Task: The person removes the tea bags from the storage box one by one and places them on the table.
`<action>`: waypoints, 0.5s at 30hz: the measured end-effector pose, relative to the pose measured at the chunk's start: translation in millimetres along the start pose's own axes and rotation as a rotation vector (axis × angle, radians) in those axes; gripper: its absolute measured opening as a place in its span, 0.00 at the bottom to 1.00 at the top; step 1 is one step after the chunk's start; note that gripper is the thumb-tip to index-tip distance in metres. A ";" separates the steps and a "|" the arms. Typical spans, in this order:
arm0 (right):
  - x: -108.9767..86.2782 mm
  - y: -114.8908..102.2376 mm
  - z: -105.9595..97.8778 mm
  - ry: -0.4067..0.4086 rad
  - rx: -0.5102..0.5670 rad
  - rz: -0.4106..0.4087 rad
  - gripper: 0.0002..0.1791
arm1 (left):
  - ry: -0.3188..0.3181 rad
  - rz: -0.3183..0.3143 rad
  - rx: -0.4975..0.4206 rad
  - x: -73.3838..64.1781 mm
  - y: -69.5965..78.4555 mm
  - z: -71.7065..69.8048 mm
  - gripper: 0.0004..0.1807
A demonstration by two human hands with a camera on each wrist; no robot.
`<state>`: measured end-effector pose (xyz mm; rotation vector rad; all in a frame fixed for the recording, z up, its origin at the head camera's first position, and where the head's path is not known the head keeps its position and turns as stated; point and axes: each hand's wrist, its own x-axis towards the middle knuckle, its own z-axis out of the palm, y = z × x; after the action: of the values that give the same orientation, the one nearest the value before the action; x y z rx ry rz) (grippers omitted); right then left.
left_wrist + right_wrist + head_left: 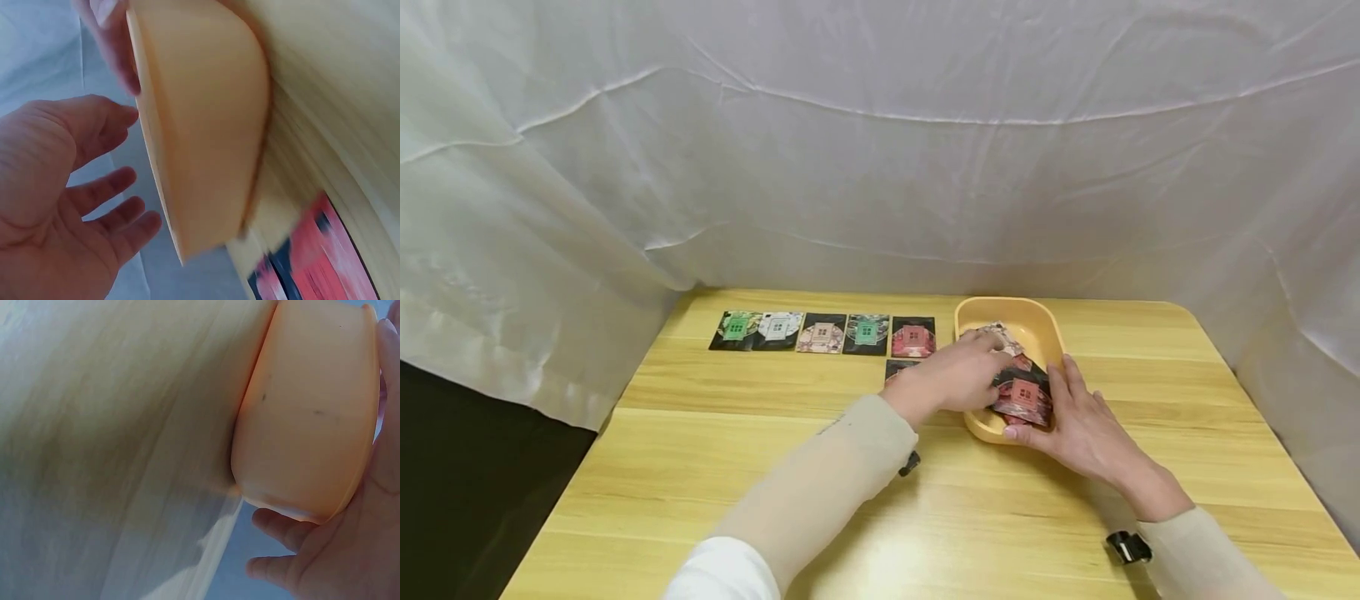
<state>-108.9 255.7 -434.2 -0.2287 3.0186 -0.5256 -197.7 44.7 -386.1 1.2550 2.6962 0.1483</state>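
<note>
A yellow-orange tray [1011, 310] with rounded corners holds several flat printed packets; a dark one with a red label [1025, 396] leans at its near right. My left hand [967, 371] reaches over the tray's left rim, fingertips partly hidden among the packets. In the left wrist view its fingers are spread and loosely bent, with no packet visible between them. The right hand [1086, 429] lies against the tray's right side with fairly straight fingers, the thumb near the front rim. In the right wrist view, its fingers rest along the tray's outer wall [306, 419].
Left of the tray, a row of several packets [820, 333] lies flat along the wood-grain table's [700, 475] back. Below the row's red packet [913, 337] is another packet [898, 367], partly covered by the left forearm. Pale cloth [880, 167] hangs behind.
</note>
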 end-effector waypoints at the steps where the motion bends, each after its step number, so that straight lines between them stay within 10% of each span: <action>1: 0.0 -0.2 -0.2 -0.004 0.001 0.001 0.71 | -0.012 0.008 0.004 4.3 4.4 0.5 0.30; 15: -2.1 -0.4 -0.5 -0.018 0.035 0.016 0.74 | -0.134 0.101 0.122 44.3 32.4 22.0 0.34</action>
<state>-106.9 255.8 -433.6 -0.2064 2.9886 -0.5719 -197.4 99.9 -407.3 1.3835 2.5628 -0.0870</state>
